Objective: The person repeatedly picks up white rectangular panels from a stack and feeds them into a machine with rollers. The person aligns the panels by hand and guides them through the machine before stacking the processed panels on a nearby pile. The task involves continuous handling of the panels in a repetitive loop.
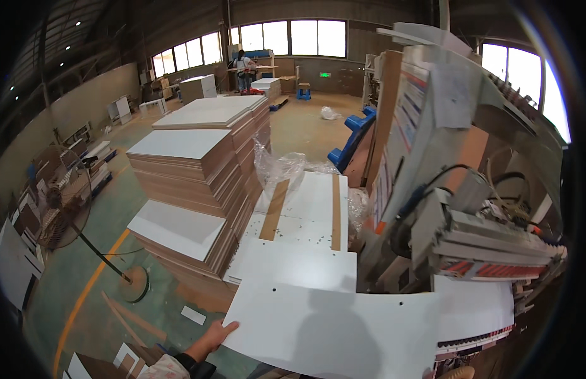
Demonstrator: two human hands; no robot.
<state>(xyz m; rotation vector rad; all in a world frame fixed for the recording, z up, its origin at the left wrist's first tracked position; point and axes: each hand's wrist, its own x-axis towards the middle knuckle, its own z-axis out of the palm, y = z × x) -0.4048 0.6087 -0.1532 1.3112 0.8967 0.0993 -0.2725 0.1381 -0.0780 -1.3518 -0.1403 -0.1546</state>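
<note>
A large white board (261, 322) with small dark holes near its far edge spans the lower middle. My left hand (211, 336) is closed on its left edge, the thumb lying over the top face. A broad shadow falls across the board. My right hand does not show. Just beyond lies another white panel (305, 268), partly covered by the held board. Farther off, white boards (305, 215) carry two brown strips and scattered small bits. To the right stands a machine (489, 246) with a metal beam, above a white panel (473, 309).
Tall stacks of white-faced boards (185, 180) rise at left of centre. A pedestal fan (132, 284) stands on the green floor beside a yellow line (91, 284). Clear plastic wrap (283, 167) hangs by the stacks. Far back, a person (244, 68) stands near a workbench.
</note>
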